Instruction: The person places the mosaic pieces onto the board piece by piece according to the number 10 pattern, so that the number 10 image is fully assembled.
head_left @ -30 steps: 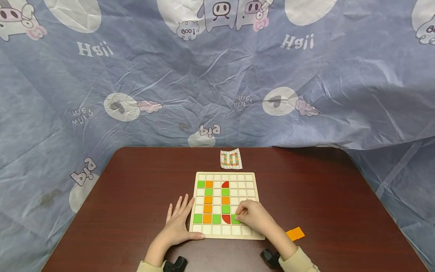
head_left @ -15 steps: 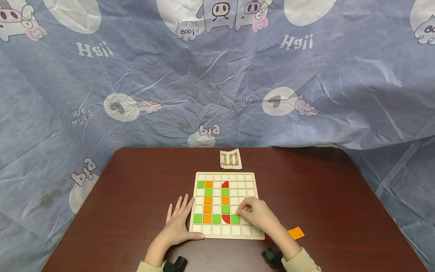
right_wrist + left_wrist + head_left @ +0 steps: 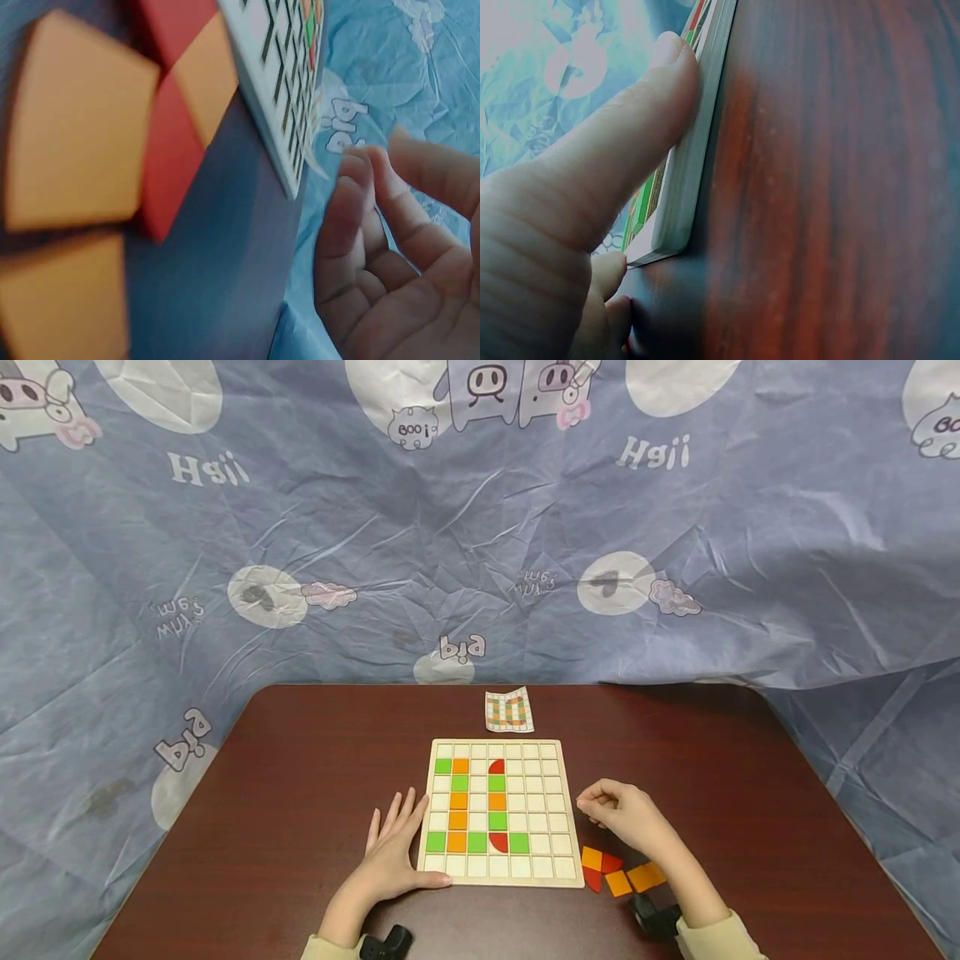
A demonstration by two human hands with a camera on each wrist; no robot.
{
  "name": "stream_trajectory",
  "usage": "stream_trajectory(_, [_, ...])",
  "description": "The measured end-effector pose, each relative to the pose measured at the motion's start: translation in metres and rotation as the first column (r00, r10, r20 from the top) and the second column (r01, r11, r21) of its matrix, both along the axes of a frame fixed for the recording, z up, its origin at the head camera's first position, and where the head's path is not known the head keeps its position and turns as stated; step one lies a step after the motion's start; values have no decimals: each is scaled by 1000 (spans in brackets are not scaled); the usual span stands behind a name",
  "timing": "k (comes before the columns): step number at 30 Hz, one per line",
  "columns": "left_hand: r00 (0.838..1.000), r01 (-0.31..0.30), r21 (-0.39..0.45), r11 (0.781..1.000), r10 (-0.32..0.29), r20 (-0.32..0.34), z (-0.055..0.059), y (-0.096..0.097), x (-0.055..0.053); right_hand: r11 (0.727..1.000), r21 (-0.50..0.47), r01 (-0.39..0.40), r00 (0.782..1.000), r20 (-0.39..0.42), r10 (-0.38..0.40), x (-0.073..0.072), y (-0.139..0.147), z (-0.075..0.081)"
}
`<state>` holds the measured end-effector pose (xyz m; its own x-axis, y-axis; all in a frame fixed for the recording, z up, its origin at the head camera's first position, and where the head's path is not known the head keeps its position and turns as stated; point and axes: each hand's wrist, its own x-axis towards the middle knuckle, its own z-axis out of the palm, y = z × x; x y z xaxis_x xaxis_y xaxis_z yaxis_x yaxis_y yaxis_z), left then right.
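A pale wooden grid board [image 3: 542, 867] lies on the table, with green, orange and red tiles set in some of its squares. My left hand [image 3: 393, 860] steadies its near left corner, fingers spread along the left side. In the left wrist view, the thumb [image 3: 641, 112] lies straight over the board's near edge. To the right of the board, my right hand [image 3: 628, 817] hovers with loosely curled fingers and nothing in them. Loose orange square tiles [image 3: 618, 883] and red quarter-round tiles [image 3: 592, 879] lie just below it, beside the board's near right corner.
Behind the board lies a small creased pattern card [image 3: 509, 711] printed with a coloured grid. A patterned blue cloth [image 3: 480, 527] hangs behind the dark red wooden table [image 3: 337, 743]. Black wrist devices [image 3: 387, 942] sit on both wrists.
My right hand has let go of a green tile in the board's lower row, then moved right, off the board. The loose tiles are now uncovered. The left hand has stayed put.
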<state>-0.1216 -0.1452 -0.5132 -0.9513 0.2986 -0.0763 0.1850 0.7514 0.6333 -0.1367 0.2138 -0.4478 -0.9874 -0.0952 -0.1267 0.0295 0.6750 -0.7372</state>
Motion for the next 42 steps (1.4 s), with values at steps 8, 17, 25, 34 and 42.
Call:
stream_trajectory(8, [1000, 2, -2, 1000, -2, 0, 0, 1, 0, 992, -40, -122, 988, 87, 125, 13, 19, -8])
stream_trajectory(17, [1000, -3, -1, 1000, 3, 0, 0, 1, 0, 984, -55, -172, 978, 109, 177, 22, 32, -12])
stream_trajectory(25, [1000, -1, -5, 1000, 1, 2, -1, 0, -1, 984, 9, -176, 980, 92, 174, 29, 34, -19])
stream_trajectory(34, [1000, -2, -3, 1000, 2, 6, -1, 1, 0, 987, 100, -130, 991, 50, 125, 33, 26, -22])
stream_trajectory(42, [1000, -3, -5, 1000, 3, 6, -1, 0, 0, 988, 113, -109, 993, 60, 102, 36, 25, -22])
